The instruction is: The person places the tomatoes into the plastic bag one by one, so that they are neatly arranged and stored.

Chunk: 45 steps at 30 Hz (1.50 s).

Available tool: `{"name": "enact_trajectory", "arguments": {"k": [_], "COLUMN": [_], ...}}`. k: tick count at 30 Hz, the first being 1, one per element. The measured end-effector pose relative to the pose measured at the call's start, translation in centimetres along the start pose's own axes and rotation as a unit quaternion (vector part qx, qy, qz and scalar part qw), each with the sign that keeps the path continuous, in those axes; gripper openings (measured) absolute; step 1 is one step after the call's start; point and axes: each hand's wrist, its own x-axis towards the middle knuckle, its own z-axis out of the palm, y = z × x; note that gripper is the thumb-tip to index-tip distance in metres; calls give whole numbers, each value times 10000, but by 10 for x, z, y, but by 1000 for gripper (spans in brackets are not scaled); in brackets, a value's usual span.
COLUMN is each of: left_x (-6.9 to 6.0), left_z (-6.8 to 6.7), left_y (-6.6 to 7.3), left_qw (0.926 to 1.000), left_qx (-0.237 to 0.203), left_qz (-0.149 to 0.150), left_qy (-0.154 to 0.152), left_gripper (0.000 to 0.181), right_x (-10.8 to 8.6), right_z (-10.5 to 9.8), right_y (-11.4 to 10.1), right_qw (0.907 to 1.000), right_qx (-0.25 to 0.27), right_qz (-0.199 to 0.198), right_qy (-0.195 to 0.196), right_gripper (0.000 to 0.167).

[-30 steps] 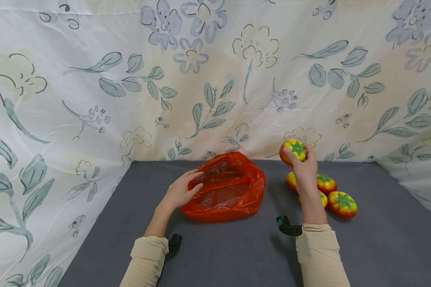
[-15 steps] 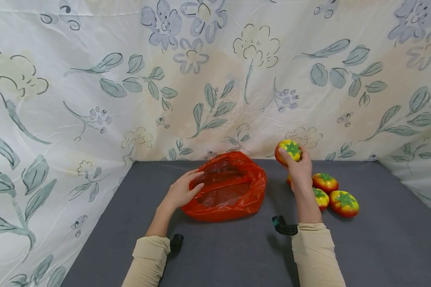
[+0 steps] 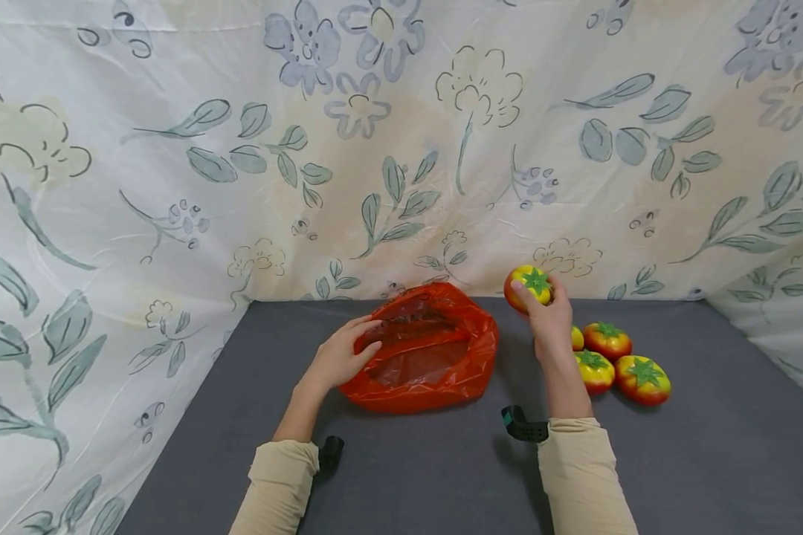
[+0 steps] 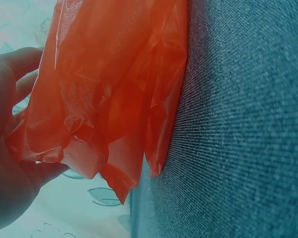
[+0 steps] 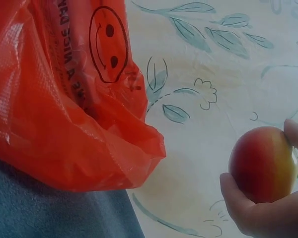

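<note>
My left hand (image 3: pixel 340 355) is at the left rim of a red plastic bag (image 3: pixel 415 401), its fingers and thumb spread and reaching over the edge into the mouth. The left wrist view shows the bag's crumpled side (image 4: pixel 114 89) in front of that hand. The bag's mouth faces up and stands wide. My right hand (image 3: pixel 550 316) grips a red-and-yellow toy tomato (image 3: pixel 530 286) with a green star-shaped top, raised above the table to the right of the bag. In the right wrist view the thumb and fingers hold the tomato (image 5: pixel 263 163) around its sides, apart from the bag.
Several similar tomatoes (image 3: pixel 642 380) lie clustered on the dark grey table (image 3: pixel 435 475) at the right, one partly hidden behind my right hand. A floral cloth (image 3: pixel 401 148) hangs behind the table and along its sides. Both wrists wear black devices (image 3: pixel 525 425).
My right hand has carried the tomato a little left and slightly down, towards the bag, uncovering more of the cluster. My left hand and the bag stay in place.
</note>
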Motion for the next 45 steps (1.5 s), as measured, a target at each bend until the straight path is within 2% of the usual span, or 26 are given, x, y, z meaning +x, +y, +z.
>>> {"name": "enact_trajectory", "arguments": {"k": [16,26,45], "left_x": [-1,-1,0], "left_z": [2,2,1], "left_y": [0,2,3], "left_qw": [10000,10000,9999], "left_qx": [3,52,95], "left_qz": [23,22,106], "left_qy": [24,3,24], "left_gripper": [47,48,48], "right_x": [-5,-7,-11], "right_z": [3,11,24], "right_y": [0,-3,3], "right_qw": [9997,9992,9985], "right_qx": [191,346,424], "right_qz": [137,187,221], "right_qy": [-49,-120,-263], "right_gripper": [83,82,80]}}
